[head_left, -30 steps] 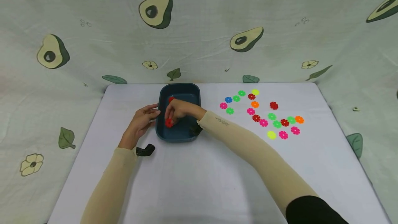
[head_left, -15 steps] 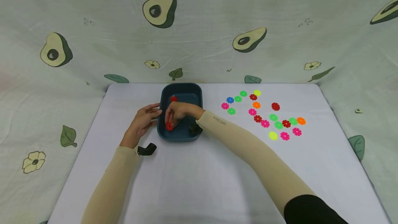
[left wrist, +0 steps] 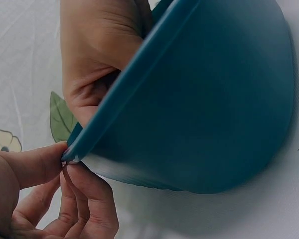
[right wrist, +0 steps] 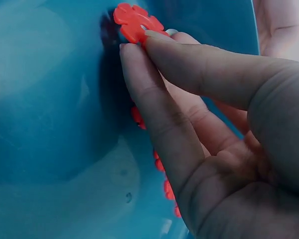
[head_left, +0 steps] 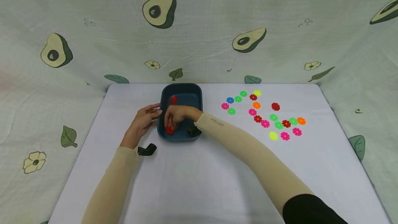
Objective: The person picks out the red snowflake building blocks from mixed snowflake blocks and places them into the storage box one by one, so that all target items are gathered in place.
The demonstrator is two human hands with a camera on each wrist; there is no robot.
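Note:
A dark blue rectangular plastic tray (head_left: pixel 192 96) stands at the back of the white table, left of centre. My left hand (head_left: pixel 141 123) pinches its left rim, thumb over the edge and forefinger beneath, as the left wrist view shows. Inside the tray, my right hand (head_left: pixel 177 115) holds a red flower-shaped plastic disc (right wrist: pixel 134 22) between thumb and forefinger, low over the near left part of the floor. More red discs (head_left: pixel 173 99) lie along the tray's left side, partly hidden behind the right hand.
Right of the tray, loose notched discs in several colours lie scattered, among them a blue disc (head_left: pixel 230 100), an orange disc (head_left: pixel 301 121) and a yellow disc (head_left: pixel 273 136). A printed cloth (head_left: pixel 199 27) hangs behind the table.
My right hand has shifted slightly toward the tray's near end with the red disc, and more of the red disc at the back shows. My left hand stays at the rim.

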